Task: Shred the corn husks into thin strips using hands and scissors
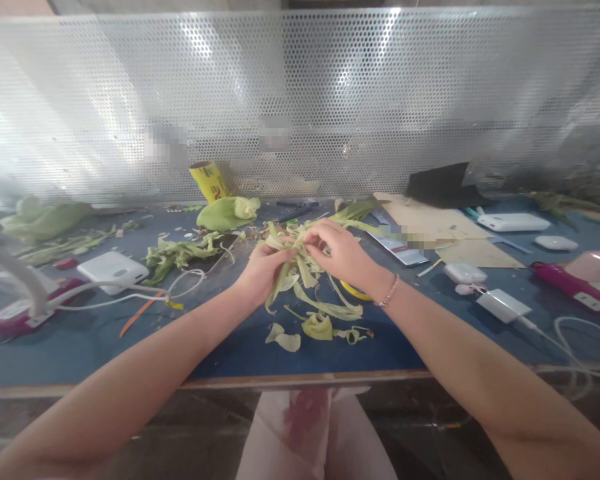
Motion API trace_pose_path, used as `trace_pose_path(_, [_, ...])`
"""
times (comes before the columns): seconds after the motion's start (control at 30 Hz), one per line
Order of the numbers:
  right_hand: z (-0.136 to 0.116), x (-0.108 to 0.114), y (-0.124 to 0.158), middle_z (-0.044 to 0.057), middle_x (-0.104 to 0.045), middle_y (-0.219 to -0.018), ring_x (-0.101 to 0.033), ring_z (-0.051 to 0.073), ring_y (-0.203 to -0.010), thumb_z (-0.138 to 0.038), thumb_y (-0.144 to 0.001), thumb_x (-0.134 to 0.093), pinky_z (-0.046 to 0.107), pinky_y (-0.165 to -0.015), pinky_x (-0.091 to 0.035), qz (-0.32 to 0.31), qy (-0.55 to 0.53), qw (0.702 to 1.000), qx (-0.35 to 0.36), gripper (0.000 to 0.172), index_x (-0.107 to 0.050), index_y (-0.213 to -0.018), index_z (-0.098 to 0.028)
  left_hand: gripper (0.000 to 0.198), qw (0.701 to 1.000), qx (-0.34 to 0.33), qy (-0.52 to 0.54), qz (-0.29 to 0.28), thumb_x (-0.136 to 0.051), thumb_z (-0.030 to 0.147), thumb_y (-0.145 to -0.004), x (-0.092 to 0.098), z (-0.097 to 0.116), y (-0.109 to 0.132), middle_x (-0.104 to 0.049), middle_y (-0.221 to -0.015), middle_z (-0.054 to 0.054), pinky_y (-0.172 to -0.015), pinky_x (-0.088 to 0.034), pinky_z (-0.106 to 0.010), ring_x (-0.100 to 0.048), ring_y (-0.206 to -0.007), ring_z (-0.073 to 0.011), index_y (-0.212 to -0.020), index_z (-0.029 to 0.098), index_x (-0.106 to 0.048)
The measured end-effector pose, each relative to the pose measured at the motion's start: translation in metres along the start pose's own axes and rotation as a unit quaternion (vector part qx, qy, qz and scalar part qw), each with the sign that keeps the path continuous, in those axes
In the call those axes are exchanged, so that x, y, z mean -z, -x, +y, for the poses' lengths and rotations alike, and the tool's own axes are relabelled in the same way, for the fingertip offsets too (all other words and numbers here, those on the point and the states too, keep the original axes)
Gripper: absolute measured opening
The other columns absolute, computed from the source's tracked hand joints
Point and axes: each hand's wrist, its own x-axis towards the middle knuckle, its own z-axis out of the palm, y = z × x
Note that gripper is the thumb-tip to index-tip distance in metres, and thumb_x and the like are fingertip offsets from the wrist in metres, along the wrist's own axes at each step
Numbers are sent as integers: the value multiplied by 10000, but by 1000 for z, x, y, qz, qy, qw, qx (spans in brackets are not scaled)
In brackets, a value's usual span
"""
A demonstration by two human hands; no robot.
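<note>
Head view: a person's two bare hands meet over a blue tabletop [220,357], working at a bunch of pale green leaves [307,275]. The bunch lies between the hands, near the middle of the table, its limp strips trailing toward the front edge. The left hand [266,268] pinches it between thumb and fingers; the right hand [331,248] has its fingertips drawn together, pinching strips at the top. A bracelet [391,291] circles the right wrist. Loose leaf scraps [316,327] lie just in front. Behind, to the left, are a plump green leaf bundle [220,215] and a yellow cylinder [213,181]. A phone [405,251] lies to the right. A perforated metal panel [310,73] stands along the back.
</note>
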Motion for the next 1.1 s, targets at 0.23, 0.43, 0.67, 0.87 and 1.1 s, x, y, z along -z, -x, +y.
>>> trace_pose_path(0.23, [0, -1, -2, 29, -529, -813, -539, 139, -747, -142, -805, -493, 301, -693, -488, -7, -8, 999, -32, 61, -460, -800, -193, 226, 1000, -10, -6, 2, -754, 192, -548, 1, -3, -1, -637, -629, 6, -565, -466, -212, -577, -533, -86, -741, 141, -647])
trace_pose_path(0.43, [-4, 0, 0, 29, -502, -807, -525, 146, -753, -133, -821, -443, 310, -701, -474, -20, 40, 999, -14, 79, -420, -789, -201, 238, 1000, -21, -10, 0, -758, 189, -550, 0, -3, 0, -637, -630, -4, -588, -465, -226, -585, -562, -104, -746, 132, -636])
trace_pose_path(0.67, [-10, 2, 0, 40, -513, -737, -504, 162, -676, -136, -855, -380, 297, -614, -420, -9, 180, 983, 26, 111, -420, -769, -193, 233, 998, -49, -31, -3, -759, 204, -575, -1, -5, 1, -647, -659, -1, -643, -470, -236, -596, -615, -111, -769, 137, -648])
trace_pose_path(0.87, [-12, 3, -2, 55, -522, -771, -506, 163, -712, -133, -882, -363, 291, -641, -425, -31, 198, 979, 47, 142, -450, -782, -181, 252, 998, -41, -37, 10, -767, 233, -568, -2, -4, 1, -657, -678, -15, -636, -466, -238, -597, -621, -115, -764, 125, -651])
trace_pose_path(1.1, [-15, 1, -2, 81, -551, -854, -530, 176, -833, -175, -924, -344, 326, -779, -454, -58, 139, 988, 46, 194, -513, -828, -165, 254, 996, -57, -54, 39, -757, 247, -562, -1, -4, 1, -628, -648, -4, -602, -446, -238, -567, -583, -106, -746, 132, -625])
